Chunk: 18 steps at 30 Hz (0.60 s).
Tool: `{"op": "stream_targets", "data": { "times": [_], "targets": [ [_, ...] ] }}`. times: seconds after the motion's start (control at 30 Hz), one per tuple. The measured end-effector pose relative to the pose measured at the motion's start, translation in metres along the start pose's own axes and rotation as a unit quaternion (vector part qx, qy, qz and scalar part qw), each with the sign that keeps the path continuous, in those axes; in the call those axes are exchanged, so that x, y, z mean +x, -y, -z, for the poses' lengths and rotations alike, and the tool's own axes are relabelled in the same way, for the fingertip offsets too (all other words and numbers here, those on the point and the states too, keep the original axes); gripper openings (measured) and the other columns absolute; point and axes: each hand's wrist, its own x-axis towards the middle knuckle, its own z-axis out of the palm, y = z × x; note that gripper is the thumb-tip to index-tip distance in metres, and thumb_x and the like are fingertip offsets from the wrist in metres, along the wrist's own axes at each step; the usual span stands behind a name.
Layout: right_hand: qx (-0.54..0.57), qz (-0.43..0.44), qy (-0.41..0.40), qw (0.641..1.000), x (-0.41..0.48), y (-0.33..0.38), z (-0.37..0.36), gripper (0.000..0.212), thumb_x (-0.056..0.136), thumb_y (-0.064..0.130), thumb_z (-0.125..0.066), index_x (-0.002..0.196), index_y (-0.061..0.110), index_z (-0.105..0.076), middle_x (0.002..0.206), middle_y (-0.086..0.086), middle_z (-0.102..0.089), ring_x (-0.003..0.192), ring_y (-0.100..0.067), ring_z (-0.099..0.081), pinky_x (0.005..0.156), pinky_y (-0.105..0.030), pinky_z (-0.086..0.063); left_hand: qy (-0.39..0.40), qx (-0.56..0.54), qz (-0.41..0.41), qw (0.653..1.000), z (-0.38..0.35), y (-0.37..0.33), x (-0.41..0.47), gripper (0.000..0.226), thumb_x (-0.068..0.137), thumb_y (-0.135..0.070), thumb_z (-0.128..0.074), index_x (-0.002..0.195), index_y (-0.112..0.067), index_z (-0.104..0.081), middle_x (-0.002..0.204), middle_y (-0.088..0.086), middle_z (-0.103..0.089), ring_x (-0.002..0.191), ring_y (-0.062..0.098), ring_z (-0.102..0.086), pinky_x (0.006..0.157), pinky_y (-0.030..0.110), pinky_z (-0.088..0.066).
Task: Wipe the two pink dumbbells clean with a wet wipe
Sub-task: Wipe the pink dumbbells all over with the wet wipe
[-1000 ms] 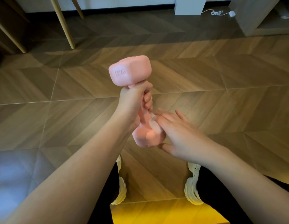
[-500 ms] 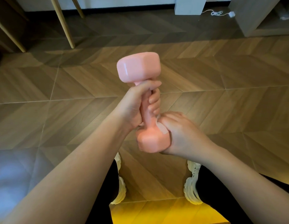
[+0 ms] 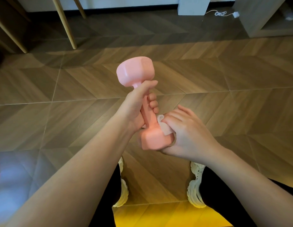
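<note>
Currently the left hand [image 3: 134,108] is gripping the handle of a pink dumbbell [image 3: 134,72], holding it tilted above the wooden floor [image 3: 232,104], while the right hand [image 3: 188,136] is curling around its lower head, pressing a wet wipe [image 3: 165,130] against it.

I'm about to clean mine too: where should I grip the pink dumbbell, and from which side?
Take the pink dumbbell by its slim handle, from the left, as the left hand does: it is narrow enough to wrap, and both blocky heads are free for the right hand to press the wet wipe on.
</note>
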Motion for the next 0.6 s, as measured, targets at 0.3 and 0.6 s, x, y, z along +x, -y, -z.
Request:
{"op": "stream_targets", "data": {
  "times": [0.3, 0.6],
  "targets": [
    [-0.021, 0.000, -0.014, 1.000, -0.0001, -0.0034, -0.0020, 0.046, 0.063, 0.046, -0.076, 0.090, 0.012, -0.064, 0.086, 0.001, -0.064, 0.089, -0.023, -0.063, 0.104, -0.048, -0.042, -0.005, -0.006, 0.035, 0.999, 0.0017, -0.0028, 0.0000, 0.025, 0.090, -0.022, -0.064, 0.071, -0.018, -0.049, 0.057, -0.003, -0.043, 0.049, 0.012, -0.043, 0.054, 0.025, -0.040],
    [-0.036, 0.004, -0.025, 0.999, 0.0000, -0.0059, -0.0055, 0.040, 0.057, 0.029, -0.083, 0.088, 0.011, -0.064, 0.082, 0.001, -0.062, 0.086, -0.026, -0.062, 0.103, -0.052, -0.042, -0.021, -0.001, 0.032, 0.999, 0.0015, -0.0035, 0.0024, 0.031, 0.086, -0.020, -0.067, 0.060, -0.017, -0.052, 0.059, 0.001, -0.043, 0.055, 0.016, -0.044, 0.059, 0.028, -0.040]
  ]
}}
